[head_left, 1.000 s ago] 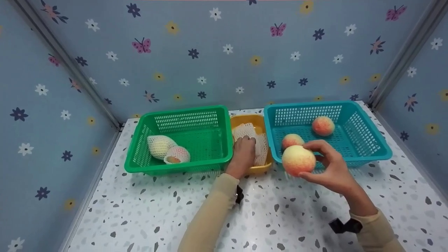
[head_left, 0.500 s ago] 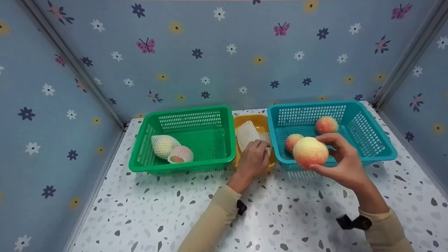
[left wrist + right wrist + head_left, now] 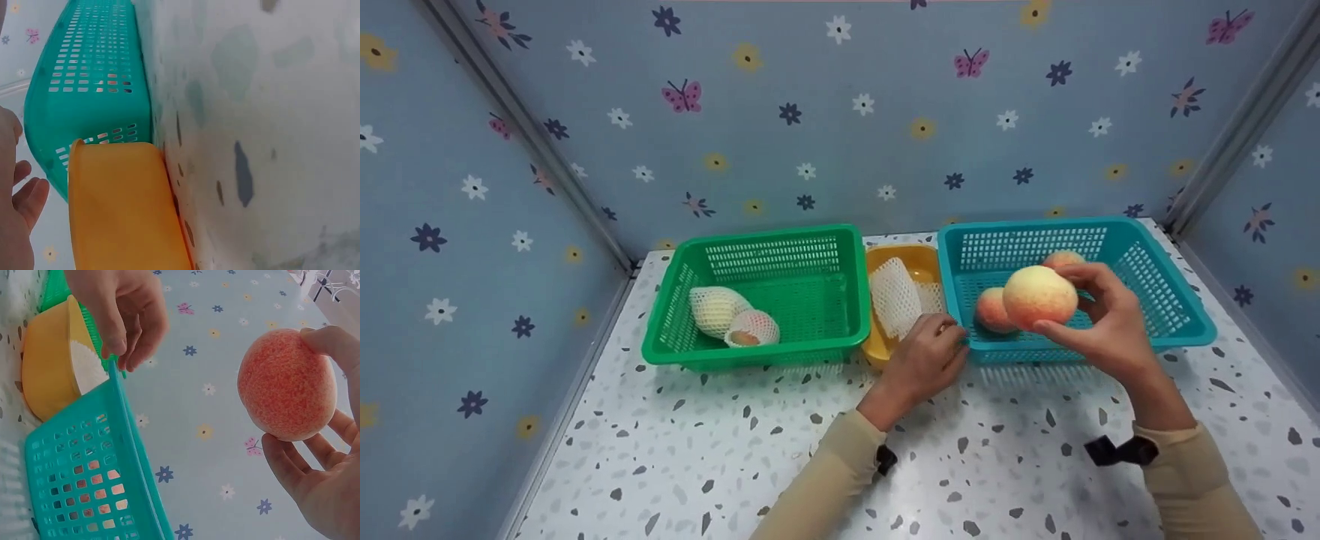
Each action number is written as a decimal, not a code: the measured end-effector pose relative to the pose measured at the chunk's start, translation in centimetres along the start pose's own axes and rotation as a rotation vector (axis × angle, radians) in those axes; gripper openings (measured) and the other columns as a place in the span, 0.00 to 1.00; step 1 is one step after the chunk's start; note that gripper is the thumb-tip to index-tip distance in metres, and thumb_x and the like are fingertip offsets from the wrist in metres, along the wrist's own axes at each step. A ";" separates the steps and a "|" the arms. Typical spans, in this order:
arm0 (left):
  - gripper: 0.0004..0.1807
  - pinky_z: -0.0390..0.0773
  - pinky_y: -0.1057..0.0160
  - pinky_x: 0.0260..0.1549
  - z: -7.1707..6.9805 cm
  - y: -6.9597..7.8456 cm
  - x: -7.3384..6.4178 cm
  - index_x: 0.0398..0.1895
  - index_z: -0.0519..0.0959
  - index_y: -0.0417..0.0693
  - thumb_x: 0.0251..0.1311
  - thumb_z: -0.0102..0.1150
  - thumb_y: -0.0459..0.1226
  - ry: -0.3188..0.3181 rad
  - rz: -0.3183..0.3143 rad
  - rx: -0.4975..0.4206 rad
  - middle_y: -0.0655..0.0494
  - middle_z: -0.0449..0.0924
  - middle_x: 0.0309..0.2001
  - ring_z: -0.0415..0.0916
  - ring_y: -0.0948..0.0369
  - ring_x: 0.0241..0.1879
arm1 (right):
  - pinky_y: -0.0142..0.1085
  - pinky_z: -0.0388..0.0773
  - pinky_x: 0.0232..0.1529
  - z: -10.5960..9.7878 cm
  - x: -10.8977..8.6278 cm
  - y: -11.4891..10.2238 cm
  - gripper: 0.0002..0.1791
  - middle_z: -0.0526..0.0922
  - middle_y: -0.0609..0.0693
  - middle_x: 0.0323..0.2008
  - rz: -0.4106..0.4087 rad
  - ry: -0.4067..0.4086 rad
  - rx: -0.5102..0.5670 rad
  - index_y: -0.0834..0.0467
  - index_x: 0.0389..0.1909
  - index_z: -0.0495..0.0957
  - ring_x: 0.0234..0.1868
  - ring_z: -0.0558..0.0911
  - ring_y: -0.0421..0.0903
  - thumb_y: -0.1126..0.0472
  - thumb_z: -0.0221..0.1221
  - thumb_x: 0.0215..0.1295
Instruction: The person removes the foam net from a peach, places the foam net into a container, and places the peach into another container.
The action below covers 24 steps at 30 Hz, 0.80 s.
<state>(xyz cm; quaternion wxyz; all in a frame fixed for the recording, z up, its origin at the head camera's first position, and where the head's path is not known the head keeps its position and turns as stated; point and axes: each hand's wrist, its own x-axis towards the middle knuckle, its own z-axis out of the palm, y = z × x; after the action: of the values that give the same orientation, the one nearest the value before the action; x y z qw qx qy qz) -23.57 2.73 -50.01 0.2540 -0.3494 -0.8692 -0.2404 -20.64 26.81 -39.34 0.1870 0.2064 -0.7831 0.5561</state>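
My right hand (image 3: 1110,322) holds a yellow-and-red peach (image 3: 1040,298) between thumb and fingers, raised over the front of the teal basket (image 3: 1177,341). In the right wrist view the peach's red side (image 3: 287,385) faces the camera. My left hand (image 3: 926,360) hovers at the teal basket's near left corner, beside the orange bin (image 3: 877,352), its fingers loosely bent with nothing seen between them. White foam net sleeves (image 3: 895,298) lie in that bin. Two more peaches are in the teal basket, one (image 3: 994,310) near the front and one (image 3: 1063,259) partly hidden behind the held peach.
At left stands a green basket (image 3: 757,352) with two net-wrapped fruits, a pale one (image 3: 716,311) and a pinkish one (image 3: 754,328). All containers sit side by side on a speckled white table (image 3: 735,450). Flower-patterned panels (image 3: 825,112) enclose the back and sides.
My left hand has drawn back out of the orange bin, rightward and nearer, to the teal basket's corner. My right hand has lifted the peach slightly up and to the right.
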 end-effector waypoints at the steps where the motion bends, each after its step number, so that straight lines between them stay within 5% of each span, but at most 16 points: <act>1: 0.09 0.69 0.72 0.52 0.1 0.0 0.0 0.44 0.80 0.48 0.65 0.59 0.41 -0.008 0.016 0.017 0.56 0.75 0.45 0.70 0.62 0.47 | 0.28 0.75 0.47 0.1 0.5 -0.3 0.34 0.73 0.57 0.56 0.009 -0.005 -0.024 0.70 0.57 0.69 0.50 0.74 0.48 0.77 0.71 0.46; 7: 0.09 0.70 0.70 0.52 0.6 0.1 -0.1 0.44 0.81 0.50 0.64 0.62 0.43 -0.008 0.073 0.057 0.55 0.75 0.45 0.69 0.60 0.47 | 0.28 0.76 0.43 0.7 4.0 0.6 0.34 0.72 0.56 0.54 0.088 -0.081 -0.113 0.66 0.58 0.68 0.48 0.74 0.48 0.67 0.72 0.52; 14: 0.10 0.69 0.73 0.51 0.4 0.3 0.2 0.41 0.81 0.51 0.68 0.57 0.45 -0.023 0.068 0.052 0.58 0.74 0.41 0.68 0.62 0.46 | 0.48 0.78 0.41 1.8 7.5 4.5 0.36 0.73 0.52 0.52 0.230 -0.293 -0.239 0.57 0.55 0.71 0.48 0.75 0.53 0.49 0.75 0.48; 24: 0.08 0.68 0.73 0.51 0.3 0.6 0.0 0.40 0.81 0.51 0.67 0.58 0.44 -0.055 0.041 0.028 0.58 0.73 0.41 0.68 0.62 0.46 | 0.53 0.76 0.44 3.1 7.2 6.7 0.33 0.75 0.55 0.51 0.226 -0.509 -0.324 0.57 0.54 0.73 0.50 0.74 0.57 0.50 0.74 0.49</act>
<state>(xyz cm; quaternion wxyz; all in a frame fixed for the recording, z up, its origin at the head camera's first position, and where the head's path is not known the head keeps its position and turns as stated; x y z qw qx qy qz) -23.23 3.28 -50.07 0.2398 -0.3699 -0.8719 -0.2131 -30.43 25.06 -41.89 -0.0474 0.2181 -0.9010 0.3719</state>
